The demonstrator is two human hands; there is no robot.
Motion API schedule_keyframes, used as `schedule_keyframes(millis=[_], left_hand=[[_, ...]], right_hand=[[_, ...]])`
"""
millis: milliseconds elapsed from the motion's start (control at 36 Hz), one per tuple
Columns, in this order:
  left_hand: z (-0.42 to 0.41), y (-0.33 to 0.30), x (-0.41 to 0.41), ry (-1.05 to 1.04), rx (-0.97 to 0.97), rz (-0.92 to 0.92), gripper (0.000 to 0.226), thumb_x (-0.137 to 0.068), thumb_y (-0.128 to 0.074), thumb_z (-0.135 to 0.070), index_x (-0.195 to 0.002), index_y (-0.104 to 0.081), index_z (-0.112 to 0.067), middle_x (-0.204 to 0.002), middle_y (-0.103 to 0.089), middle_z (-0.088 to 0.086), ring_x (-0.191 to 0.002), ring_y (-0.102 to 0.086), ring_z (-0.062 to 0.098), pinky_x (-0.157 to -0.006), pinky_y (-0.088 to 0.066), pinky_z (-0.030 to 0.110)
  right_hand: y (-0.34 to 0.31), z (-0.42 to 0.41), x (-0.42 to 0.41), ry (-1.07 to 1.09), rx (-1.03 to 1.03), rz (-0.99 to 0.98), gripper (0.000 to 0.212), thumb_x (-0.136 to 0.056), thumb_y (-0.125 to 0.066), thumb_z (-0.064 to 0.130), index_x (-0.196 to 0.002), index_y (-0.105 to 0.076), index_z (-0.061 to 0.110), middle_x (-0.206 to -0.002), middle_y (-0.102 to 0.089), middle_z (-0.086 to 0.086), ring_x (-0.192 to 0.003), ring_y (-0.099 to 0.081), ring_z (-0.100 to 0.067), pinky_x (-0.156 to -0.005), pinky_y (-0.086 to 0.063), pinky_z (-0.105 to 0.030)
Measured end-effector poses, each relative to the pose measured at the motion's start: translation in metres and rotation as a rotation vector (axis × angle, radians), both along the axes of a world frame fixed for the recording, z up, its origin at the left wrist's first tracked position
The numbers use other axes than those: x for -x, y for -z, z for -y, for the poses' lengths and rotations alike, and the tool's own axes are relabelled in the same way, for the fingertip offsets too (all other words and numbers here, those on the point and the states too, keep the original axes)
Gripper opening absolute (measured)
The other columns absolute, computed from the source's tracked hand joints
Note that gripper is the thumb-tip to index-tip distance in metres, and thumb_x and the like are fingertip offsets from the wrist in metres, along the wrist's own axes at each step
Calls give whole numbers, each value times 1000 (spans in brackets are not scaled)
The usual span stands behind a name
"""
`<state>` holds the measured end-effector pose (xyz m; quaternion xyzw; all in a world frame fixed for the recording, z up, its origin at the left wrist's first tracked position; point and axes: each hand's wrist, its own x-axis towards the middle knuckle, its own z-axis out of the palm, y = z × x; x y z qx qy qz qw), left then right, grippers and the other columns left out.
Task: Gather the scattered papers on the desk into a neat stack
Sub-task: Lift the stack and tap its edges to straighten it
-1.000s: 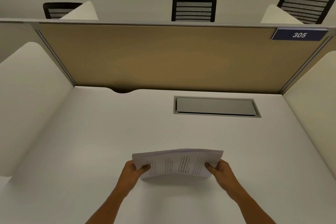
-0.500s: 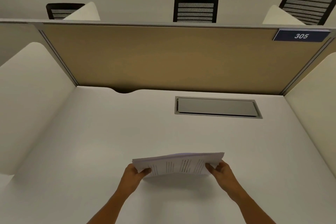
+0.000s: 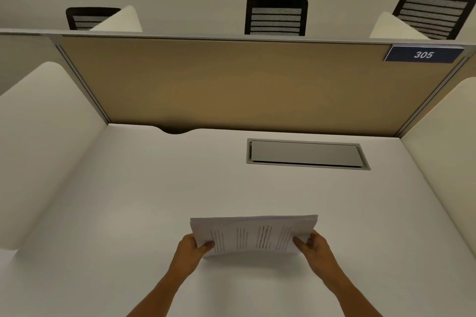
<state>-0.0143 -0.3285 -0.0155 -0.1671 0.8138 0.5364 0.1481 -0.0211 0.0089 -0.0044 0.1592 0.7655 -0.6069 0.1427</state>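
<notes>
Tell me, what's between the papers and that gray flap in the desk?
Nothing: in the head view, only bare white desk lies between the papers and the gray flap.

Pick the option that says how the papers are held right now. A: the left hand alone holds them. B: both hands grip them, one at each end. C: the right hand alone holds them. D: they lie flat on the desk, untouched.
B: the left hand grips one end of the paper stack and the right hand grips the other, thumbs on the printed top sheet.
</notes>
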Motion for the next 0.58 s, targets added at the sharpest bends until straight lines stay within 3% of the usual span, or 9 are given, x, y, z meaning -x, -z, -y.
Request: schedule_keyframes(millis=[56,167,361,472,583], left_hand=[[-1,2,-1,-12,12,-10,21,-88,-70,-12,-109,-71,-8,-98,-75,3,-96,-70,22,-81,-55,28],[-4,-3,-2,-73,21,-51,13,-88,-70,-13,-100,-73,-15,-87,-74,-8,-89,-72,20,-69,-55,19],[-3,-10,3,-71,77,-102,23,-88,-70,-13,-110,-71,-6,-90,-74,2,-81,-69,13,-64,-53,11],[-7,-10,6,-74,96,-88,25,-88,-69,-10,-113,-69,-4,-96,-74,6,-86,-68,20,-66,-52,13],[-7,-12,8,-104,81,-102,22,-89,-69,-11,-110,-70,-5,-91,-73,-1,-88,-70,20,-65,-52,14]], right_hand=[[-1,-1,0,-2,-13,-10,19,-99,-60,15,-107,-63,32,-104,-74,12,-100,-68,-4,-71,-54,-14],[-5,-3,3,-3,-16,-44,21,-102,-55,13,-106,-69,27,-99,-78,11,-97,-72,-4,-72,-57,-15],[-3,-5,7,3,-28,-44,19,-101,-57,14,-102,-68,29,-92,-79,14,-93,-72,-1,-71,-56,-11],[1,-1,8,-16,-26,-15,22,-100,-60,15,-105,-65,35,-100,-76,15,-97,-70,-3,-71,-55,-15],[0,-2,10,-19,-44,-37,19,-101,-56,14,-111,-67,27,-105,-75,10,-101,-69,-7,-73,-56,-17]])
